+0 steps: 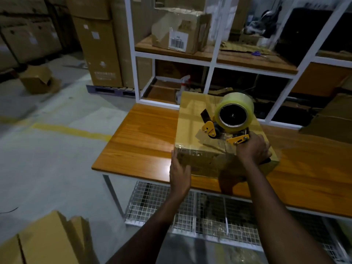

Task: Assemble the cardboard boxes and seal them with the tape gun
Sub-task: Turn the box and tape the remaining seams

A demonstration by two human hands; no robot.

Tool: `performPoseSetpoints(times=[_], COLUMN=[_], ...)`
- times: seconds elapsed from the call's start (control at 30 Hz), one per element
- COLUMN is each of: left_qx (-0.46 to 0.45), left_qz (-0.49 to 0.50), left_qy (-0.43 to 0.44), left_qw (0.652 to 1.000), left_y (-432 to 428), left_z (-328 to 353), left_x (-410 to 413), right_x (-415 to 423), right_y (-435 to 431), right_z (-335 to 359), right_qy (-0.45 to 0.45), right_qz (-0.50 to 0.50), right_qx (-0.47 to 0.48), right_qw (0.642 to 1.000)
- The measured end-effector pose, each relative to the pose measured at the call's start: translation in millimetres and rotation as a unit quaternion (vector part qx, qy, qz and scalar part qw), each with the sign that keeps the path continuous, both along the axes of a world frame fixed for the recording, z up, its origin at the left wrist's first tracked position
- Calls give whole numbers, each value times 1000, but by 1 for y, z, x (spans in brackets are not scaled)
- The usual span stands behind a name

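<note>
Nearest, on the floor left of the table (137, 134), lie flat cartons (47, 241), apparently not yet assembled. At the table's front edge the left hand (179, 172) presses straight, unclenched fingers against the near left face of the box (194, 115), steadying it. The right hand (251, 149) is wrapped around the handle of the tape gun (228, 121), whose head rests on the box top close to its near edge. The box stands closed on the table; glossy tape covers its top and runs down its near face, so sealing of this box appears nearly complete. Behind the table stands a rack (209, 61) holding a worn carton (181, 33).
</note>
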State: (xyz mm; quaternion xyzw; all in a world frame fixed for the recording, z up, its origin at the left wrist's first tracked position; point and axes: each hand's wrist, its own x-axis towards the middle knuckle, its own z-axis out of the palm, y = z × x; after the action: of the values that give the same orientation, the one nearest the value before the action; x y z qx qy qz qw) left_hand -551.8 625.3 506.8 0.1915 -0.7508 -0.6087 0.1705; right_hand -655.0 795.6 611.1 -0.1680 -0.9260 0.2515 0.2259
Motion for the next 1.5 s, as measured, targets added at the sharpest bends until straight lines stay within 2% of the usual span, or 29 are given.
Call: performPoseSetpoints(times=[0.17, 0.4, 0.6, 0.77, 0.87, 0.93, 1.0, 1.1, 1.17, 1.23, 1.3, 1.4, 1.47, 1.5], left_qx=[34, 24, 136, 128, 120, 54, -63, -225, -334, -445, -559, -669, -723, -746], left_qz=[29, 58, 106, 140, 141, 124, 91, 50, 25, -47, -198, -391, -426, -421], left_qy=[-13, -4, -83, -142, -141, -117, -85, -33, 5, 82, 135, 115, 134, 145], left_qw=[999, 998, 982, 971, 973, 984, 990, 972, 942, 890, 794, 621, 528, 495], left_y=[0, -8, -16, -21, -26, -31, -40, -62, -80, -97, -110, -104, -93, -89], left_z=[3, 11, 25, 40, 36, 32, 25, 15, 12, 16, 29, 60, 69, 68], left_x=[-4, -15, -34, -44, -47, -43, -36, -34, -43, -59, -80, -106, -115, -117], right_x=[4, 4, 1, -2, -3, -3, -4, -3, -3, -3, -3, -4, -4, -3], right_y=[-4, -5, -6, -7, -7, -7, -5, 0, 4, 9, 16, 27, 34, 38], right_z=[0, -2, -2, -4, -5, -6, -6, -5, -3, 0, 3, 8, 13, 15], right_qy=[2, 12, 10, 13, 18, 23, 24, 26, 30, 41, 51, 48, 50, 51], right_qz=[-17, -19, -25, -27, -29, -29, -29, -35, -45, -55, -67, -87, -103, -112], right_qx=[6, 9, 7, -3, -8, -9, -16, -20, -23, -29, -31, -31, -34, -36], right_qw=[1000, 1000, 1000, 1000, 999, 999, 999, 999, 998, 997, 996, 995, 993, 992])
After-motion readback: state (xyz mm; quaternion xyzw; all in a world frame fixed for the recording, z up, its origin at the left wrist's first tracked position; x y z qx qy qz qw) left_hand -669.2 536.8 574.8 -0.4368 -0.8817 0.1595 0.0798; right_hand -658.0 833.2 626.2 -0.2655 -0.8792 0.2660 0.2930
